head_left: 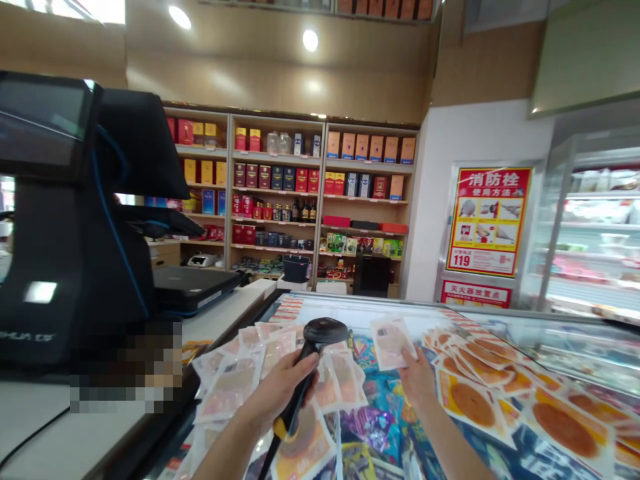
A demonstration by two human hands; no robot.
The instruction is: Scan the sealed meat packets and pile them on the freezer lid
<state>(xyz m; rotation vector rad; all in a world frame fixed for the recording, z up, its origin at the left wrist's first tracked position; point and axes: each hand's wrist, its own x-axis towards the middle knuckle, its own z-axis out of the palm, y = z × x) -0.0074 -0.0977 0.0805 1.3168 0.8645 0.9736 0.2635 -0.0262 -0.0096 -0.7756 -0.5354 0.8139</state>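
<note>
My left hand (286, 387) is wrapped round the handle of a black barcode scanner (324, 331), its head pointing up and to the right. Between the fingers of my right hand (419, 377) is a pale, flat food packet (393, 341), held by its lower right corner with a small printed code near its top. Similar pale packets (235, 383) overlap in a loose pile beneath and left of the scanner. To the right of my right hand, more packets with a round orange-brown food (467, 402) printed or showing lie fanned out.
The packets rest on a glass-topped freezer (345, 304) with colourful bags (373, 427) visible below the glass. On the left, a black checkout terminal (75, 233) stands on a white counter (37, 427). Shelves of boxes (275, 177) line the back, and a lit display fridge (595, 227) stands right.
</note>
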